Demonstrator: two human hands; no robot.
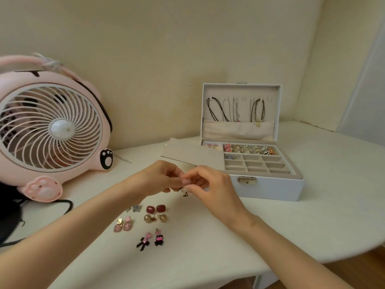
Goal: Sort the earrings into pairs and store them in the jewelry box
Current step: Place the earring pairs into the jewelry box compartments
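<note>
On the white table [312, 215] by cream walls [166, 59], left hand [160, 178] and right hand [210, 188] pinch one earring [184, 192]; jewelry box [270, 188] open.

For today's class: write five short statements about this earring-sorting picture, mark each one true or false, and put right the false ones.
1. The jewelry box stands open. True.
2. The left hand and right hand pinch a dangling earring between them. True.
3. The red square earrings lie inside the box. False: they lie side by side on the table.
4. The pink fan stands to the right of the box. False: it stands to its left.
5. Necklaces hang inside the box lid. True.
</note>
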